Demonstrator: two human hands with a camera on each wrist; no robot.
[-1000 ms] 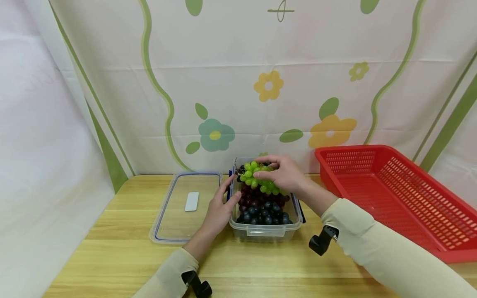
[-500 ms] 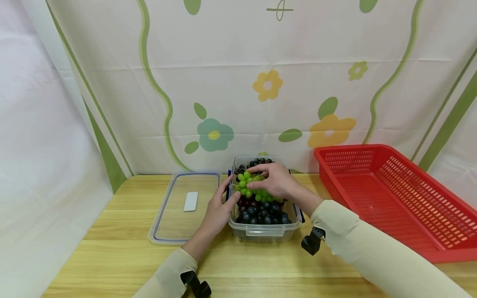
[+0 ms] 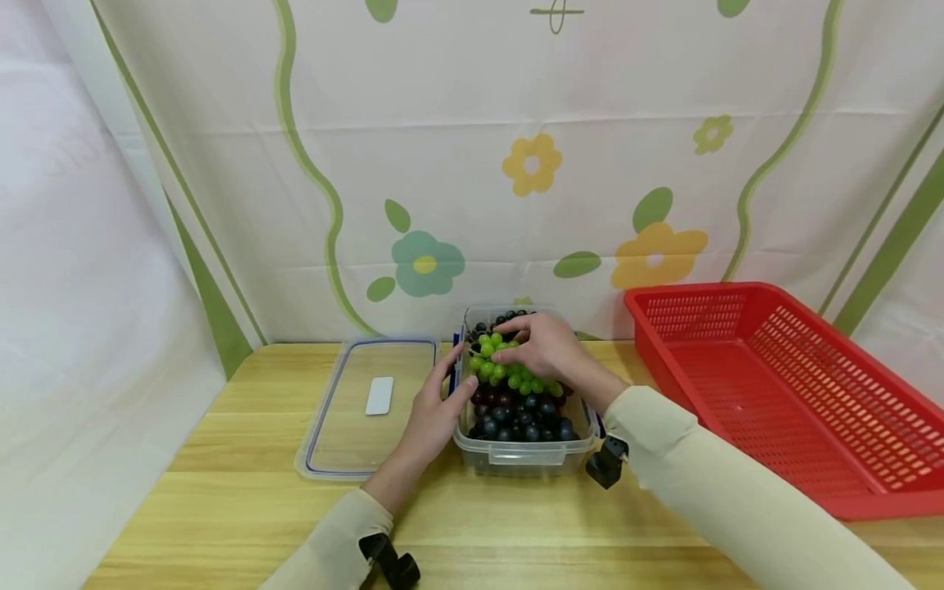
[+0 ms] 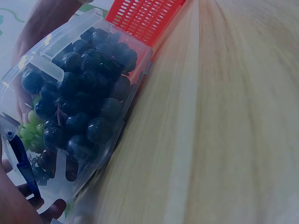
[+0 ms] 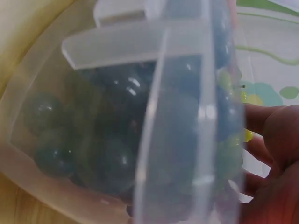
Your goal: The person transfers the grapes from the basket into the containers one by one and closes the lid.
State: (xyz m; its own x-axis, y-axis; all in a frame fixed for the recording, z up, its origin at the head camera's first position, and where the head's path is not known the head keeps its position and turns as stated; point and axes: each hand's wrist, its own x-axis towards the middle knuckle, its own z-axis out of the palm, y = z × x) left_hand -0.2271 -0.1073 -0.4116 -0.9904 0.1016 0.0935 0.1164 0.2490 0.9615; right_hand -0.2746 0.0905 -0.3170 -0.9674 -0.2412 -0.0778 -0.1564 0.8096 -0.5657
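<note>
A clear plastic container (image 3: 527, 451) holds bunches of green grapes (image 3: 487, 365), dark red grapes (image 3: 483, 397) and large black grapes (image 3: 527, 419), with small dark grapes at its back. My left hand (image 3: 431, 414) holds the container's left side, thumb over the rim and fingers along the outside by the blue-edged latch (image 4: 22, 161). The green bunch lies across the middle, pinched from above by my right hand (image 3: 542, 348), which covers part of it. In the right wrist view the container wall (image 5: 117, 116) blurs the grapes, and my right fingers show behind it.
Flat on the wooden table (image 3: 243, 492), left of the container, lies its clear lid (image 3: 335, 426) with a blue seal and a white label. A red slotted basket (image 3: 767, 393) stands to the right. Behind everything hangs a flowered cloth (image 3: 472, 180).
My right hand has brought the green grapes down and slightly toward me, from the back of the container to its middle. Small dark grapes show behind. My left hand has stayed in place.
</note>
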